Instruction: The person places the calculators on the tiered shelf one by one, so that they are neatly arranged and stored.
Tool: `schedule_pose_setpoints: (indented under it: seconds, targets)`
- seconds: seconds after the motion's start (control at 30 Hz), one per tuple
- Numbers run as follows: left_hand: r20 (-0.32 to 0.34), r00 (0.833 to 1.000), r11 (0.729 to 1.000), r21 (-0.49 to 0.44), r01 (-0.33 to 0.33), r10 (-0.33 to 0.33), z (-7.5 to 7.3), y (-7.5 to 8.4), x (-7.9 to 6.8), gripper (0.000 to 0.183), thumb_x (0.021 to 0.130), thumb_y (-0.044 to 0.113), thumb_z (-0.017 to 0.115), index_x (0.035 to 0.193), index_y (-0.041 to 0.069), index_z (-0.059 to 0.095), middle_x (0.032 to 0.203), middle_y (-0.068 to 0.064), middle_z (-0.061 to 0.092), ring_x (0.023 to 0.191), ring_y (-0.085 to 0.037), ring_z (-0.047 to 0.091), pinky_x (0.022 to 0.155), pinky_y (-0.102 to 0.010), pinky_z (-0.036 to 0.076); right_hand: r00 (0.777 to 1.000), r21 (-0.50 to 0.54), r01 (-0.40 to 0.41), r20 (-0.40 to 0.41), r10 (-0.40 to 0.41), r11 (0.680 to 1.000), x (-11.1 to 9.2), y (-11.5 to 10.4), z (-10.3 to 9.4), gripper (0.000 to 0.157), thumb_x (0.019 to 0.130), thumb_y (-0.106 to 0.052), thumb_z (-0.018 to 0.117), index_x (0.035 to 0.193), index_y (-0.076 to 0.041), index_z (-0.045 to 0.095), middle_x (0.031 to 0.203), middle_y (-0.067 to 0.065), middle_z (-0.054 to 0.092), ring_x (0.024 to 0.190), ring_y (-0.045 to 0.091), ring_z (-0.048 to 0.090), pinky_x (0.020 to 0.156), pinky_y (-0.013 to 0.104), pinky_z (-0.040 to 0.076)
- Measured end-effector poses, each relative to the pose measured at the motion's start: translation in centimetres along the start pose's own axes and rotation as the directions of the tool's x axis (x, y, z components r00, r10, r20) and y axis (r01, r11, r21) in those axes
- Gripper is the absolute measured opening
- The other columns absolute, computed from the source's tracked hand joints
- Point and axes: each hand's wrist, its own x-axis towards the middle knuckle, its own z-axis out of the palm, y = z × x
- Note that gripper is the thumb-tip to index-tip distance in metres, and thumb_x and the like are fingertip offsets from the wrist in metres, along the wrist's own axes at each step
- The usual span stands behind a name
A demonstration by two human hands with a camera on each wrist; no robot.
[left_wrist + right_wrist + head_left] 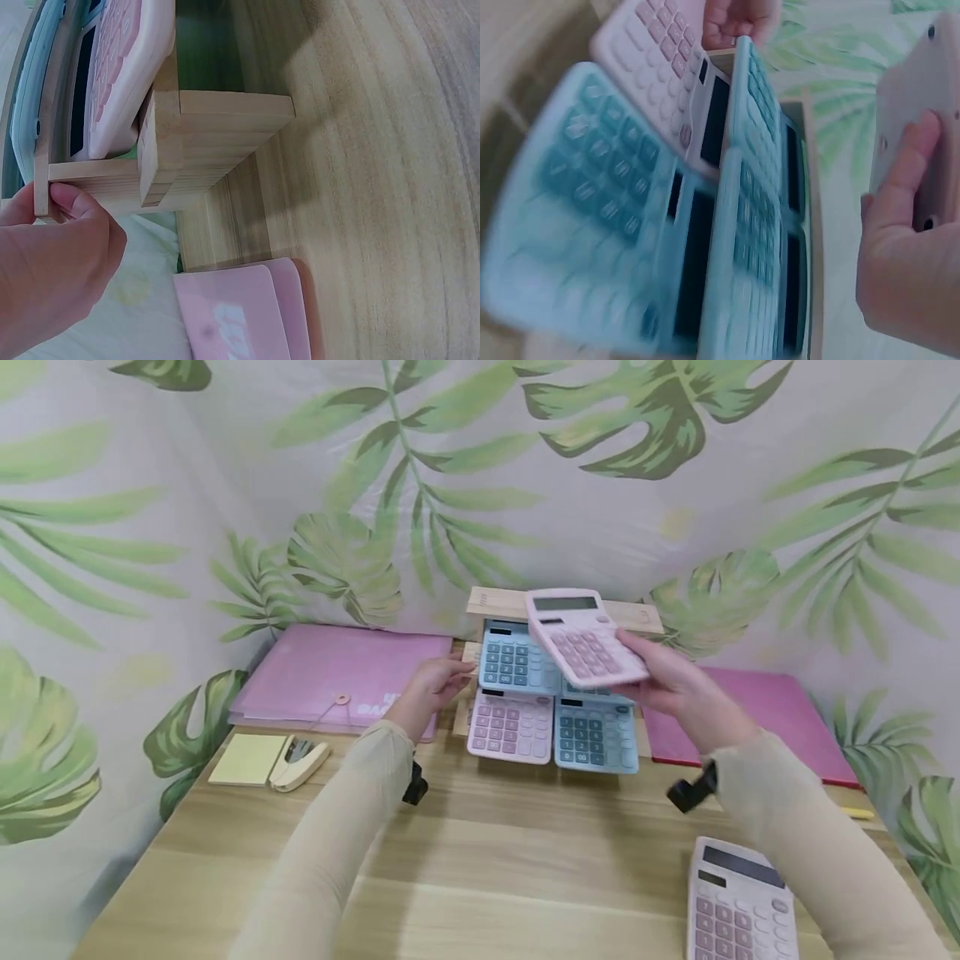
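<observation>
My right hand (675, 685) grips a pink calculator (581, 639) by its lower right edge, above a wooden rack (491, 602). In the right wrist view that calculator's back (919, 105) faces the camera, with a finger lying on it. My left hand (71, 255) pinches a slat at the rack's left side between thumb and fingers. On the rack's upper level sit a blue calculator (513, 660) and another blue one, mostly hidden behind the held calculator. Below them are a pink calculator (510, 727) and a blue calculator (596, 735), jutting out at the front.
Another pink calculator (742, 902) lies on the table (525, 860) at the front right. To the left are a pink folder (337, 672), yellow sticky notes (246, 760) and a cream stapler (300, 764). A darker pink folder (780, 718) lies right of the rack, before a leaf-patterned curtain (450, 468).
</observation>
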Motion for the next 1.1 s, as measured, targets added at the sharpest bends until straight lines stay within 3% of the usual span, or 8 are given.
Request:
schedule_pose_setpoints:
  seconds: [0.1,0.2,0.53,0.83,0.93,1.1]
  targets:
    - [-0.004,1.0,1.0,0.0,-0.009,0.009,0.0,0.1,0.1,0.064,0.086,-0.002,0.056,0.144,0.008,0.03,0.1,-0.004,0.055,0.073,-0.008,0.054,0.101,-0.024,0.044,0.999,-0.089,0.034,-0.024,-0.037,0.995,2.8,-0.4,2.8,0.028,0.093,-0.039,0.05,0.109,-0.016,0.054,0.075,0.002,0.07,0.061,0.013,0.064,0.054,0.021,0.052]
    - [0.009,1.0,1.0,-0.018,-0.015,0.015,0.2,-0.1,0.4,0.063,0.086,-0.004,0.055,0.143,0.006,0.031,0.101,-0.005,0.053,0.077,-0.01,0.054,0.105,-0.027,0.042,0.996,-0.142,0.074,-0.039,-0.08,0.987,4.7,-0.6,4.1,0.03,0.094,-0.039,0.047,0.112,-0.015,0.053,0.072,0.002,0.07,0.054,0.013,0.059,0.047,0.018,0.047]
    - [-0.015,1.0,0.999,-0.04,-0.007,0.006,-0.1,-0.3,-0.3,0.061,0.085,-0.001,0.059,0.141,0.01,0.036,0.112,-0.008,0.056,0.086,-0.013,0.055,0.103,-0.027,0.044,0.992,-0.163,0.114,-0.033,-0.121,0.98,7.5,-1.0,5.6,0.045,0.094,-0.037,0.047,0.134,-0.017,0.044,0.087,0.001,0.071,0.073,0.014,0.065,0.064,0.021,0.055]
    - [-0.012,1.0,0.998,-0.063,-0.012,0.011,0.1,-0.7,-0.1,0.062,0.085,-0.001,0.059,0.141,0.01,0.036,0.106,-0.005,0.055,0.083,-0.012,0.053,0.101,-0.027,0.044,0.982,-0.212,0.187,0.063,-0.177,0.959,8.4,-1.0,5.4,0.044,0.096,-0.012,0.041,0.14,-0.011,0.034,0.1,0.004,0.064,0.087,0.02,0.064,0.073,0.026,0.057]
    - [-0.015,1.0,0.998,-0.069,-0.01,0.009,0.1,-0.7,-0.1,0.062,0.085,-0.001,0.059,0.141,0.011,0.036,0.106,-0.005,0.054,0.084,-0.012,0.053,0.102,-0.026,0.044,0.977,-0.223,0.213,0.07,-0.202,0.951,8.6,-0.8,5.5,0.049,0.096,-0.011,0.044,0.143,-0.015,0.029,0.106,0.006,0.061,0.088,0.019,0.065,0.077,0.026,0.057]
    - [-0.021,1.0,0.998,-0.066,-0.018,0.017,0.0,-0.5,-0.2,0.062,0.085,-0.002,0.058,0.141,0.011,0.036,0.116,-0.007,0.053,0.085,-0.012,0.053,0.104,-0.027,0.043,0.976,-0.323,0.215,0.037,-0.215,0.921,9.1,-0.2,5.5,0.065,0.094,-0.016,0.051,0.147,-0.032,0.016,0.116,0.007,0.058,0.08,0.016,0.068,0.077,0.028,0.058]
